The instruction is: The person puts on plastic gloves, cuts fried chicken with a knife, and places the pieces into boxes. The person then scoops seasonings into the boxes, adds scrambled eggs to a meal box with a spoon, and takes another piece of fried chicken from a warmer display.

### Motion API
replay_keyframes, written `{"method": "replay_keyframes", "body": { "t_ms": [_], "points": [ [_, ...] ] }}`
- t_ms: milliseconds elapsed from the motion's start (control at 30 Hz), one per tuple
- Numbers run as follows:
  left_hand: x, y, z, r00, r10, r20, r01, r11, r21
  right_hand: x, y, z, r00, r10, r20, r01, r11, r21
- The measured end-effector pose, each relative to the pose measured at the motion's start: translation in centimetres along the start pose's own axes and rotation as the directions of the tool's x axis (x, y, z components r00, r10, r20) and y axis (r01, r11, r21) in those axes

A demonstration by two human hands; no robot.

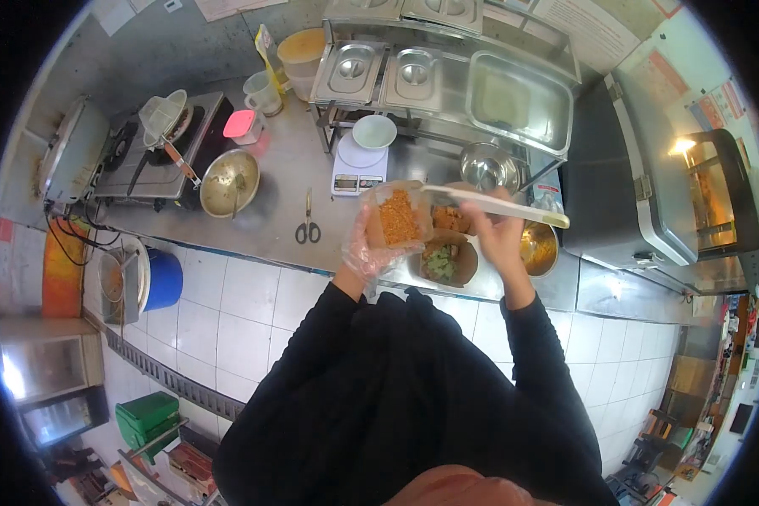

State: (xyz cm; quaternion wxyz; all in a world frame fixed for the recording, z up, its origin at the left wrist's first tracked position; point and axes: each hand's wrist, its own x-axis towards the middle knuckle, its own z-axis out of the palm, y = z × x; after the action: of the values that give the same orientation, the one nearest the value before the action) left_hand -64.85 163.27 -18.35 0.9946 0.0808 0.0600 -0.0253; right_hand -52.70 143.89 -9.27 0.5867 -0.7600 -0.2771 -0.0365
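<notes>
My left hand (368, 249), in a clear plastic glove, grips a brown paper food box raised over the counter's front edge; orange crumbly food (399, 218) fills it. My right hand (499, 236), without a glove, has its fingers around a long white utensil (514, 208). One end of the utensil reaches the box's right rim, and I cannot make out its tip. Below my right hand, a second paper box (462, 271) holds green leaves (438, 262). Behind it lies orange-brown food (452, 218), partly hidden by the utensil and hand.
A white kitchen scale (358, 167) carries a pale bowl (374, 132). Black-handled scissors (308, 229) and a metal bowl (220, 174) lie leftward, near a stove (196, 114). Rightward are a bowl of yellow food (538, 250) and a large dark appliance (624, 169). A steel rack (557, 114) stands behind.
</notes>
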Motion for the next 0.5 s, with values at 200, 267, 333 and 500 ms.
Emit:
{"method": "replay_keyframes", "body": {
  "t_ms": [200,267,333,500],
  "points": [
    [0.0,-0.5,1.8,0.999,0.014,0.05,-0.017,0.998,0.059,0.0,0.0,1.9,0.904,-0.124,0.41,0.206,0.965,-0.164],
    [0.0,-0.2,1.9,0.998,0.031,0.047,-0.034,0.998,0.049,-0.7,0.2,2.2,0.952,-0.067,0.3,0.075,0.997,-0.015],
    [-0.2,-0.3,1.9,0.998,0.04,0.041,-0.041,0.998,0.039,-1.7,0.9,2.8,0.948,0.134,0.289,-0.161,0.984,0.071],
    [-0.2,-0.1,1.8,0.998,0.06,0.017,-0.062,0.992,0.108,-2.8,2.6,4.5,0.861,0.435,0.264,-0.508,0.753,0.417]
  ]
}}
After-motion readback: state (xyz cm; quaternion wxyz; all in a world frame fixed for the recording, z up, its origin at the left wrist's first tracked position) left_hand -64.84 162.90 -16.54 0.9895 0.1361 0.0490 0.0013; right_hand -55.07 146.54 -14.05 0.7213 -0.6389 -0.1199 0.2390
